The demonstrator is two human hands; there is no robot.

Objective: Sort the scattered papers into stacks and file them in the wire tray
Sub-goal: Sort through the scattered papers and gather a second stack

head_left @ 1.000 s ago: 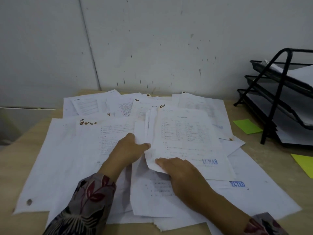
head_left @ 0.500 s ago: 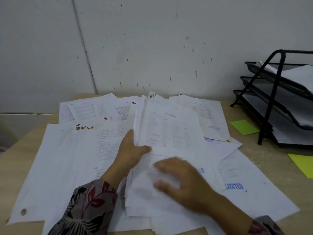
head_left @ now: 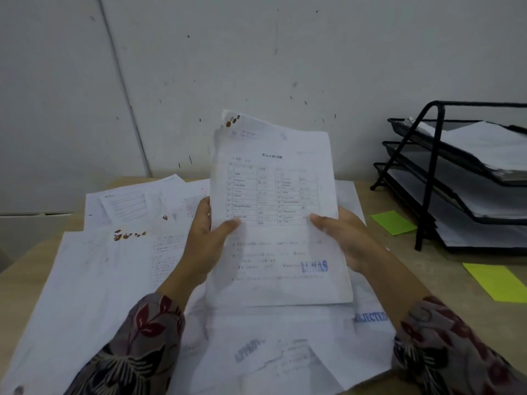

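The bundle of sheets (head_left: 273,195) is held raised and tilted toward the person, clear of the scattered papers (head_left: 94,280) lying beneath and to the left of both hands. This is probably done so that its printed table and blue stamp can be read for sorting. The left hand (head_left: 204,246) pinches the left edge and the right hand (head_left: 353,243) the right edge, thumbs on the front face and fingers behind. The wire tray (head_left: 428,178) stands well to the right of the right hand.
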